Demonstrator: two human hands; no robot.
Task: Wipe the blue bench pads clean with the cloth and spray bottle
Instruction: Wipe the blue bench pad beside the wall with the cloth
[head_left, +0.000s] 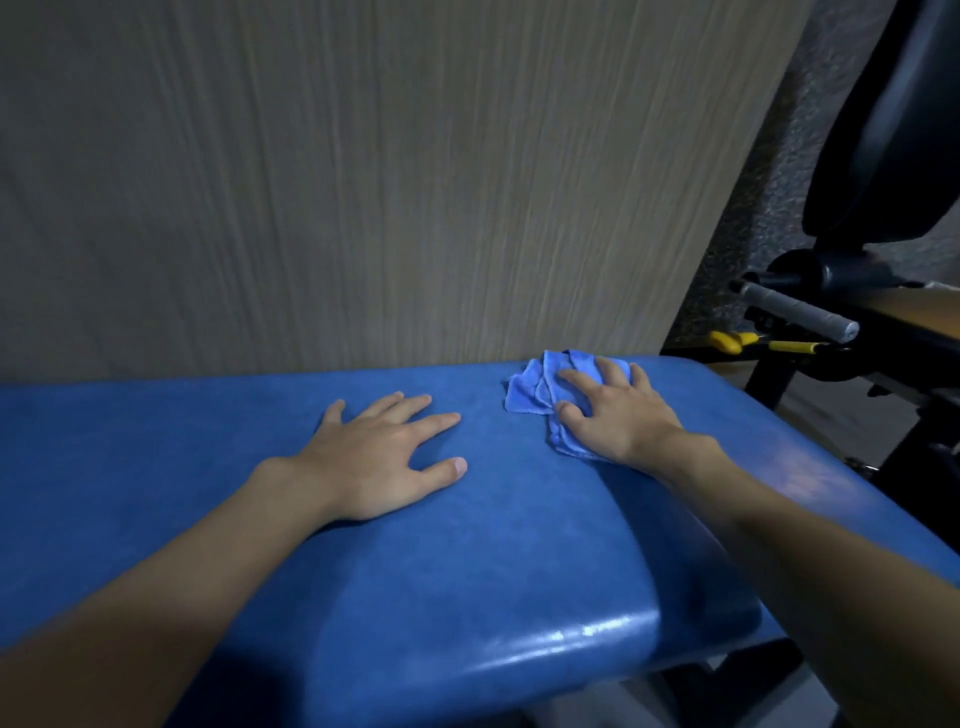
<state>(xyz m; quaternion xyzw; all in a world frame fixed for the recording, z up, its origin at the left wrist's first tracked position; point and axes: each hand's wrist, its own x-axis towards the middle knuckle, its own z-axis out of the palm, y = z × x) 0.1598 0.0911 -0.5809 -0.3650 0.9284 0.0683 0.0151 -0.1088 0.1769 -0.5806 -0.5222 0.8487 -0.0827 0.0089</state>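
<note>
A blue bench pad fills the lower half of the head view, its glossy front edge near me. A crumpled blue cloth lies on the pad near its far right edge. My right hand presses down on the cloth with fingers spread over it. My left hand rests flat on the bare pad to the left of the cloth, fingers apart, holding nothing. No spray bottle is in view.
A wood-grain wall panel stands right behind the pad. Black gym equipment with a grey grip bar and yellow parts is at the right, past the pad's end.
</note>
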